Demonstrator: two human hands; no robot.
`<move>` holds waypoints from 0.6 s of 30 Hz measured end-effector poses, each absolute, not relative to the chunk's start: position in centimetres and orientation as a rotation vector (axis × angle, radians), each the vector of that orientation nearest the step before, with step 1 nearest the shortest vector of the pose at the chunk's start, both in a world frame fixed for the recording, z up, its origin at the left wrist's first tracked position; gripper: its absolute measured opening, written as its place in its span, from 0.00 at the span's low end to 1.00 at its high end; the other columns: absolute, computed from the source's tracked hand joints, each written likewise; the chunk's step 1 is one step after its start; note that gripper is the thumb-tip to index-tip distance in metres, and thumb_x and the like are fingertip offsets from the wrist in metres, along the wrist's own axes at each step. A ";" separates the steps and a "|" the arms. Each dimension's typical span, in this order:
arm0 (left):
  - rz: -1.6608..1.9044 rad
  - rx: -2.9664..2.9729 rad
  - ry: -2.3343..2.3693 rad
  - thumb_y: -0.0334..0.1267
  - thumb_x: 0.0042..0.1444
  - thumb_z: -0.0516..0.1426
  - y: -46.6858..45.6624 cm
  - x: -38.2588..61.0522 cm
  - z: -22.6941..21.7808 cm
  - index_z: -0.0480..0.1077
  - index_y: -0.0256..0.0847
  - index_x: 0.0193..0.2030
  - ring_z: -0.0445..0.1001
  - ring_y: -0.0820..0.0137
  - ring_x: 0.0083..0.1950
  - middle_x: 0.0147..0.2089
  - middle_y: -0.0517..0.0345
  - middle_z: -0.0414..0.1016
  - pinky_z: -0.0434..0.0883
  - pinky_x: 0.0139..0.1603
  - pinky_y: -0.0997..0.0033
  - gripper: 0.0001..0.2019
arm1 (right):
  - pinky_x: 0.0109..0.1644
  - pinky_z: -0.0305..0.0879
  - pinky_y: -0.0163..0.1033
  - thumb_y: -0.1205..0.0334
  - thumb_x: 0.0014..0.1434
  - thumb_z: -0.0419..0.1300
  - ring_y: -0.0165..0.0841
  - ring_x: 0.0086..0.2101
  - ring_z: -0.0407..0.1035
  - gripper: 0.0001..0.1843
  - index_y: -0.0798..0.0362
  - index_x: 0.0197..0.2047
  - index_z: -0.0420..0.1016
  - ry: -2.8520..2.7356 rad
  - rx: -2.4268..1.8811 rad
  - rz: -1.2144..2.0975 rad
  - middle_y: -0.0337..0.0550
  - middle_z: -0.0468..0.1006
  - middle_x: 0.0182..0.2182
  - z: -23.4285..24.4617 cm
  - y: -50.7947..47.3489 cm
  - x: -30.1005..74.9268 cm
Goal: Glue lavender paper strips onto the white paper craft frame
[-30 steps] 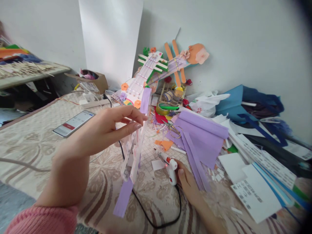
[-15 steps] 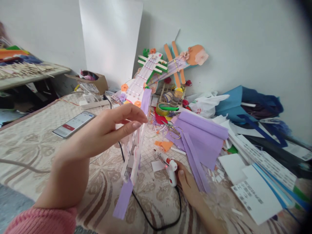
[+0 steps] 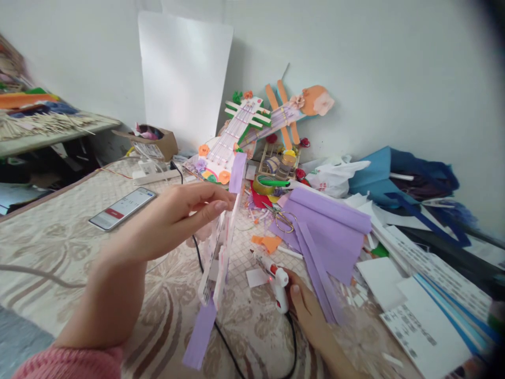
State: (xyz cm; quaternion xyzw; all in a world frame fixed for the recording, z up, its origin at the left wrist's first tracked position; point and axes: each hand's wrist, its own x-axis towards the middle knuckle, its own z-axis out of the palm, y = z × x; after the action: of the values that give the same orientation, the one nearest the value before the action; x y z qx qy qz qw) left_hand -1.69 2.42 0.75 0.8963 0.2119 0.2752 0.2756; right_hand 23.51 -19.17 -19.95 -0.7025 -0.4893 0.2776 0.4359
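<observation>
Pink sleeve (image 3: 59,363): seen at the bottom left corner, covering the forearm of the left hand.
Phone (image 3: 122,208): laid flat on the patterned cloth (image 3: 59,247), screen lit, well apart from both hands.
Left hand (image 3: 173,216): raised above the cloth, thumb and fingers pinched together on the top edge of the card piece.
Card piece (image 3: 216,247): white, printed, held upright and slightly tilted in the air by the left hand, between the phone and the glue gun.
Lilac strip (image 3: 237,172): stuck along the card piece, one end standing above the fingertips, the other hanging down below the card towards the cloth.
Black cord (image 3: 232,353): trailed across the cloth under the card piece and curved round to the glue gun.
Glue gun (image 3: 278,280): white with an orange tip, laid on the cloth with a small red light showing.
Right hand (image 3: 310,311): rested on the cloth with the thumb against the glue gun's handle; whether the fingers are closed round it cannot be told.
Scissors (image 3: 282,219): laid at the left edge of the lilac sheets.
Lilac sheets (image 3: 327,226): piled just beside the right hand, cut strips fanned down from them.
Printed sheets (image 3: 426,331): spread at the far right, partly overlapped.
</observation>
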 end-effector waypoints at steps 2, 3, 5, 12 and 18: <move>0.727 2.405 0.559 0.47 0.67 0.53 2.5 -1.6 0.7 0.76 0.45 0.49 0.79 0.67 0.44 0.43 0.54 0.81 0.77 0.45 0.70 0.14 | 0.65 0.67 0.52 0.42 0.70 0.45 0.43 0.59 0.70 0.27 0.46 0.61 0.72 -1.230 -1.744 0.701 0.50 0.77 0.58 -20.0 -19.1 23.5; 0.707 2.401 0.558 0.47 0.67 0.53 2.5 -1.6 0.7 0.76 0.45 0.49 0.79 0.67 0.44 0.43 0.55 0.81 0.76 0.45 0.70 0.14 | 0.65 0.66 0.52 0.41 0.70 0.44 0.43 0.59 0.70 0.28 0.46 0.61 0.71 -1.234 -1.745 0.706 0.49 0.77 0.59 -20.0 -19.1 23.5; 0.688 2.402 0.569 0.47 0.67 0.53 2.5 -1.7 0.8 0.76 0.45 0.49 0.79 0.67 0.43 0.43 0.54 0.81 0.76 0.45 0.70 0.14 | 0.65 0.66 0.52 0.41 0.70 0.44 0.43 0.59 0.70 0.28 0.45 0.60 0.72 -1.232 -1.746 0.717 0.49 0.77 0.59 -20.0 -19.1 23.6; 0.716 2.364 0.543 0.47 0.68 0.53 2.2 -1.7 0.8 0.73 0.44 0.53 0.78 0.67 0.49 0.50 0.54 0.79 0.75 0.49 0.70 0.14 | 0.66 0.65 0.52 0.40 0.70 0.44 0.43 0.61 0.68 0.28 0.45 0.60 0.71 -1.203 -1.728 0.770 0.49 0.76 0.59 -20.0 -19.0 23.6; 0.757 2.325 0.532 0.45 0.67 0.54 2.2 -1.6 0.6 0.73 0.42 0.51 0.77 0.66 0.51 0.51 0.53 0.79 0.75 0.51 0.70 0.12 | 0.67 0.62 0.52 0.42 0.70 0.45 0.43 0.62 0.67 0.27 0.46 0.61 0.70 -1.206 -1.713 0.765 0.49 0.76 0.59 -20.3 -19.2 23.7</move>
State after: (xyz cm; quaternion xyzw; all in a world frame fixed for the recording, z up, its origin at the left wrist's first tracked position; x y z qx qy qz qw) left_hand -1.58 2.16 0.58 0.8821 0.2018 0.2871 0.3143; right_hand 23.68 -19.19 -20.34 -0.6896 -0.4858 0.3080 0.4401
